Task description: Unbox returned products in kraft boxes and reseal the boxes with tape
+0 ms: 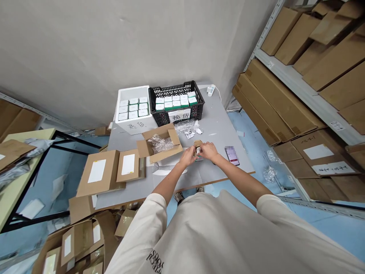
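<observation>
Currently, bare left hand [188, 156] and right hand [209, 151] grasp a small brown-topped cardboard box [197, 143] near the front edge of the grey-topped table [221, 112]; loosened fingers could drop it.

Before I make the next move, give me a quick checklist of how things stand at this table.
1. Grasp: ok; the left hand and right hand both hold the small box.
2. Small box's contents: cannot tell; the hands hide most of them.
3. Phone clear of the hands: ok; it lies apart, right of the right hand.
4. Carton shut: not ok; flaps open, bubble wrap inside.
5. Table free of scraps: not ok; crumpled paper lies before the crate.
</observation>
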The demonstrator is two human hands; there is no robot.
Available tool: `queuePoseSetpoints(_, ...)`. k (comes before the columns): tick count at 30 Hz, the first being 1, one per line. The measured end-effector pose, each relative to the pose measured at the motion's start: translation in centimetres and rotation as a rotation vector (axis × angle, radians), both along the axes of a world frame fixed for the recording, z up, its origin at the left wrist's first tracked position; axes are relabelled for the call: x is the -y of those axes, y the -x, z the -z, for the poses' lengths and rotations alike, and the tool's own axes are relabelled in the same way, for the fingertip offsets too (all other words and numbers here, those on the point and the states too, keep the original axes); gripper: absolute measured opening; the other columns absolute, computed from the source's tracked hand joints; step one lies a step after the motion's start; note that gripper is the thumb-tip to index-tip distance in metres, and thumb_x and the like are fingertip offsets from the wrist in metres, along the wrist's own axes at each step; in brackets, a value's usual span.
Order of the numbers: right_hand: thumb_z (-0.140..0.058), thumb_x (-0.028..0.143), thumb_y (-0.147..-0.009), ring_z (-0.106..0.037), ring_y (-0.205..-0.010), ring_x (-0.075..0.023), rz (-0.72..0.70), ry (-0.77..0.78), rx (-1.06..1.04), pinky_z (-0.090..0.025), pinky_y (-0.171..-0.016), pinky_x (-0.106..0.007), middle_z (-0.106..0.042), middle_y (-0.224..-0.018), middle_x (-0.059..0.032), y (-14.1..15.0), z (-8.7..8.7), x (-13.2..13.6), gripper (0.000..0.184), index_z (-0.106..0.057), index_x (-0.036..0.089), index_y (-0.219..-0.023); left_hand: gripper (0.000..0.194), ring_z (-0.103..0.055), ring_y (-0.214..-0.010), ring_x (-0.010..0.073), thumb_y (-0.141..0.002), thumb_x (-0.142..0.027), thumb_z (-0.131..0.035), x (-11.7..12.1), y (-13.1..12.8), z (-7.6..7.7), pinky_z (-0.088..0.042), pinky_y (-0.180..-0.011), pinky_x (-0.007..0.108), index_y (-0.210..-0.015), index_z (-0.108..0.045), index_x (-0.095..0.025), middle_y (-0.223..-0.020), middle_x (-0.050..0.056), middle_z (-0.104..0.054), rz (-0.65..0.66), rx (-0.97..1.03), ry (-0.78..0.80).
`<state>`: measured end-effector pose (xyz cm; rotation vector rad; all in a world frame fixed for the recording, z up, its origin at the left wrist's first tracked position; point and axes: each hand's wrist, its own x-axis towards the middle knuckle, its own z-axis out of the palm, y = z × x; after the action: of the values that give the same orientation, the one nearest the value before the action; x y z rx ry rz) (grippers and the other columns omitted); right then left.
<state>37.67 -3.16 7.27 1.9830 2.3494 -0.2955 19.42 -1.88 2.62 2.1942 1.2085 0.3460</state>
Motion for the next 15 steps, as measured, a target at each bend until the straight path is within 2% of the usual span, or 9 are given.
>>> queuePoseSetpoints(6, -0.079, 0.040, -0.079, -0.065, -0.111, -0.0334, 0.070, 0.094, 0.025, -0.043, -0.096, -0.042, -0.077, -0.101, -0.0169, 1.4, -0.1, -0.9, 0.036, -0.072, 0.019, -0.106, 0.054, -0.069, -0.111, 0.0292, -0.081, -0.028, -0.076, 0.4, 0.2, -0.2, -0.053, -0.088, 0.038, -0.126, -0.046, -0.025, -0.121, 0.010, -0.070, -0.036, 0.023, 0.029)
queuePoseSetpoints(11, -0.078, 0.031, -0.076, -0.068, -0.109, -0.0334, 0.085, 0.079, -0.005, -0.046, -0.092, -0.041, -0.077, -0.106, -0.0155, 1.9, 0.0, -0.9, 0.047, -0.066, 0.021, -0.120, 0.082, -0.067, -0.118, 0.0318, -0.079, -0.025, -0.078, 0.3, 0.4, -0.4, -0.053, -0.095, 0.042, -0.148, -0.034, -0.025, -0.129, 0.012, -0.069, -0.004, 0.068, 0.012)
queuePoseSetpoints(15, -0.073, 0.030, -0.079, -0.068, -0.104, -0.0346, 0.081, 0.040, -0.026, -0.046, -0.090, -0.041, -0.076, -0.103, -0.0163, 2.1, -0.7, -0.1, 0.046, -0.061, 0.018, -0.121, 0.100, -0.067, -0.119, 0.0319, -0.079, -0.024, -0.077, 0.1, 0.5, -0.6, -0.052, -0.099, 0.043, -0.161, -0.020, -0.026, -0.136, 0.013, -0.066, 0.002, 0.069, 0.007)
